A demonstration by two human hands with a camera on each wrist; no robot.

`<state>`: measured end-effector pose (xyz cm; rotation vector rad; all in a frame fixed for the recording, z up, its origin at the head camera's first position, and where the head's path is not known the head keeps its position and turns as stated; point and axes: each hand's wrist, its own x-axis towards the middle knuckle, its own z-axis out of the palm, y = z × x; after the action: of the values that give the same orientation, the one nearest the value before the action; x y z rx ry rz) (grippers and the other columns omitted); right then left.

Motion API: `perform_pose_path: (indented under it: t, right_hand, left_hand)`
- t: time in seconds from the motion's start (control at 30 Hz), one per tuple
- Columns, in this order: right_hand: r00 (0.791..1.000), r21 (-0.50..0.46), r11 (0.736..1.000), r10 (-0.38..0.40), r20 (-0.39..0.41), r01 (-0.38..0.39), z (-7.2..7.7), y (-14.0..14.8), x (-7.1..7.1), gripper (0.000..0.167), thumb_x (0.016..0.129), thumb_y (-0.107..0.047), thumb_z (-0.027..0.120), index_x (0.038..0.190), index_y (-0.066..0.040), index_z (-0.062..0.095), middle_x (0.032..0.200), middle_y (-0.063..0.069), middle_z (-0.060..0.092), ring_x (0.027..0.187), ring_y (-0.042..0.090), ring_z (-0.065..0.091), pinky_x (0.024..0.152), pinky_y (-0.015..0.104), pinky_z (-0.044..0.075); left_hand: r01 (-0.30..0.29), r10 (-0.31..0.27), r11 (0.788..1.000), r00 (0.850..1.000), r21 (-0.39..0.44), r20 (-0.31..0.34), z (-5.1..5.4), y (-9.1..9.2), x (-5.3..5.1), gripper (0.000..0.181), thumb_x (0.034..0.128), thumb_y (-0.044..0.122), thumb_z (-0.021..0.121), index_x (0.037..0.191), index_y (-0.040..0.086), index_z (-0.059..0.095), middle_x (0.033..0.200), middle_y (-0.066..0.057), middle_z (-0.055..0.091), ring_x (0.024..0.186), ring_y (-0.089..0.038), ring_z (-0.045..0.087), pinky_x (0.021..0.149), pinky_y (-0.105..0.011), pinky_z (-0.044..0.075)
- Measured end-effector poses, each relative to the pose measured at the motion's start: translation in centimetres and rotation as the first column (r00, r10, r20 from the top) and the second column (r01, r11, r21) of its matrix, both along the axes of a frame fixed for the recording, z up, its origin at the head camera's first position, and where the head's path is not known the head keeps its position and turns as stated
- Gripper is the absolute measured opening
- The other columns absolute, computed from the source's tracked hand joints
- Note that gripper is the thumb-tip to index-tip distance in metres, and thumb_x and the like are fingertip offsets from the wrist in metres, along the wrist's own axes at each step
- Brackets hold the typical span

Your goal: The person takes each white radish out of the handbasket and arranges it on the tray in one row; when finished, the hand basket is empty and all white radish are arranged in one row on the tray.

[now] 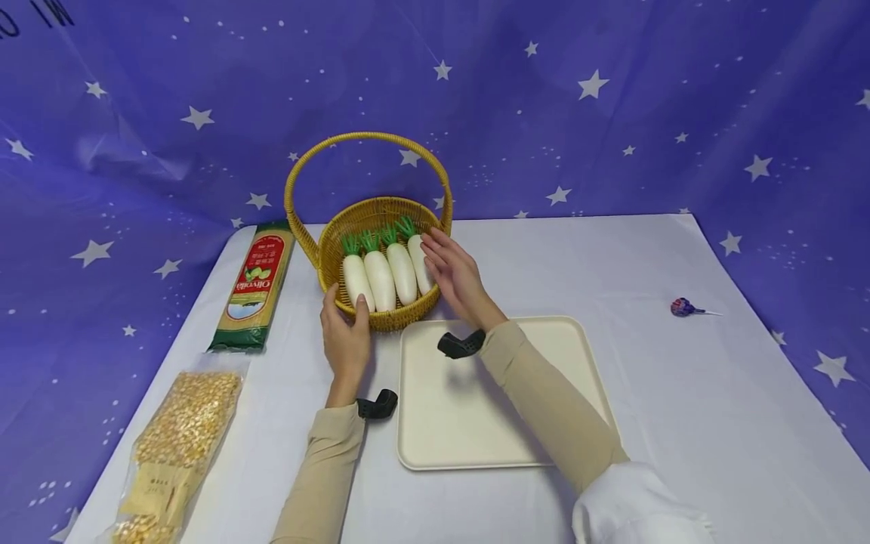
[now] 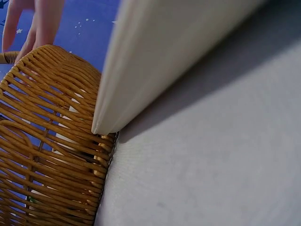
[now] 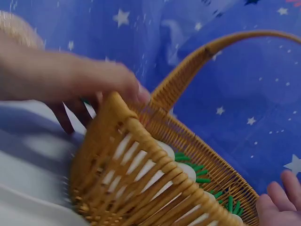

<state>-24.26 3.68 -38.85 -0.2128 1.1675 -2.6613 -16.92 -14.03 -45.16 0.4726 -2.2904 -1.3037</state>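
- The near left rim of the basket (image 1: pixel 387 321) is gripped by the left hand (image 1: pixel 347 340), with the thumb laid over the edge and the fingers outside.
- The right hand (image 1: pixel 457 276) is held at the far right side of the basket, fingers fairly straight and nothing grasped; whether the rim is touched cannot be told.
- Four white radishes (image 1: pixel 380 279) are held side by side in the basket, green tops pointed to the far side, at the far left of the table (image 1: pixel 680 408).
- If the basket is lifted by the left hand alone, it could be tipped, and the radishes could be rolled out over the low near rim.
- If the basket is pulled nearer, the tray (image 1: pixel 442 423) just beside it could be caught and shoved askew.
- The tall handle (image 1: pixel 370 136) could be knocked by the right hand if the radishes are reached for from above.
- On the noodle packet (image 1: pixel 257 283) at the left, "Olivoilà" can be read upside down on a red label; the smaller characters cannot be made out.
- A pale label is carried by the corn bag (image 1: pixel 193 408), its print too small to be read.
- On the backdrop (image 1: pixel 578 136), dark letters resembling "O IW" are cut off at the far left.
- No lettering can be read on the lollipop (image 1: pixel 680 307) at the right.
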Motion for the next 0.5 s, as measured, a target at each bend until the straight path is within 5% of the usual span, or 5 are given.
perform_pose_path:
  t: [0.13,0.27,0.5]
  right_hand:
    - [0.993,0.189,0.975,-0.118,0.012,0.113,0.7,-1.7,-1.9,0.045,0.093,-0.006,0.043,0.138,-0.002,0.036,0.144,0.016,0.033,0.135,0.024,0.029,0.113,0.037,0.017]
    - [0.982,0.426,0.889,-0.188,0.001,0.170,1.1,-2.6,-3.3,0.043,0.091,-0.011,0.050,0.133,-0.006,0.044,0.141,0.009,0.040,0.133,0.019,0.033,0.111,0.035,0.022]
    - [0.993,0.785,0.619,-0.082,0.089,-0.019,1.8,-3.7,-3.8,0.051,0.090,-0.028,0.053,0.138,-0.028,0.036,0.148,-0.002,0.028,0.134,0.023,0.030,0.107,0.043,0.027]
  left_hand:
    - [-0.006,0.006,1.000,1.000,0.004,0.007,-0.1,0.1,-0.1,0.060,0.0854,0.058,0.044,0.137,0.030,0.032,0.138,-0.011,0.039,0.122,-0.033,0.044,0.090,-0.053,0.037]
    - [-0.010,0.010,1.000,1.000,0.001,0.004,-0.1,0.1,-0.1,0.061,0.0852,0.058,0.044,0.138,0.030,0.032,0.137,-0.011,0.041,0.120,-0.033,0.045,0.090,-0.052,0.038]
    - [-0.022,0.022,1.000,1.000,-0.007,0.000,-0.1,0.1,-0.1,0.063,0.0852,0.058,0.044,0.138,0.025,0.034,0.137,-0.011,0.041,0.120,-0.034,0.045,0.090,-0.053,0.038]
